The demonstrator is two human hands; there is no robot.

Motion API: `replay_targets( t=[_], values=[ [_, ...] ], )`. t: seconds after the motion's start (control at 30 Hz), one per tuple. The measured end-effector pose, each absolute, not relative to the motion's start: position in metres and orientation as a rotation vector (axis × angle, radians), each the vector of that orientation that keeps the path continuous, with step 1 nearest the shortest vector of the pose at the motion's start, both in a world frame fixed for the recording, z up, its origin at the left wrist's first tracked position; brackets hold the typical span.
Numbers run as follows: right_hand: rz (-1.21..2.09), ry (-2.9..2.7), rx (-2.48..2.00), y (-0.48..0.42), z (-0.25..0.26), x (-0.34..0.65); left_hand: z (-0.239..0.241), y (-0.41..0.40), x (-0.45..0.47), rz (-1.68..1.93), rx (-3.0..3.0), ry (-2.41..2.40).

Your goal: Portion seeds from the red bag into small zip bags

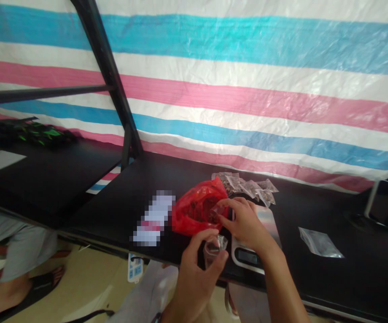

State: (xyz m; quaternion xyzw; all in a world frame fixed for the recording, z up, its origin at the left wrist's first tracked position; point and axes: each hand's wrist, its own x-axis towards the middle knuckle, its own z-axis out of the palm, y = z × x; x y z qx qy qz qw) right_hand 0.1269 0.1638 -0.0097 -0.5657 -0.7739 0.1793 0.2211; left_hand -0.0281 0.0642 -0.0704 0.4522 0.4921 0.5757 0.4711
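Clear plastic bag [213, 250] pinched in left hand [194, 280]; right hand [244, 224] curls on red bag [195, 208], grip unclear

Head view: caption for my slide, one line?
Left hand holds a clear bag; right hand touches a red bag beside a scale.

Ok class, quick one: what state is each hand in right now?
Left hand: closed, holding a small clear plastic bag.
Right hand: pinched at the red plastic bag; what it holds cannot be told.
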Motion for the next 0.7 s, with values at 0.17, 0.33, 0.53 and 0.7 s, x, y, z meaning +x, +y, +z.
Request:
replay_targets(
  t=[0.17, 0.33, 0.53, 0.7],
  values=[
    [0.278, -2.099, -1.525, 0.167, -0.014, 0.12, -0.079, 0.08, -0.053, 1.573, 1.084, 1.299],
    [0.151, -2.141, -1.585, 0.171, -0.02, 0.105, -0.083, 0.077, -0.054, 1.494, 1.081, 1.251],
    [0.23, -2.159, -1.617, 0.169, -0.024, 0.103, -0.07, 0.074, -0.034, 1.448, 0.972, 1.139],
    [0.381, -2.197, -1.543, 0.163, -0.023, 0.104, -0.071, 0.084, -0.036, 1.451, 0.828, 1.121]
  ],
)
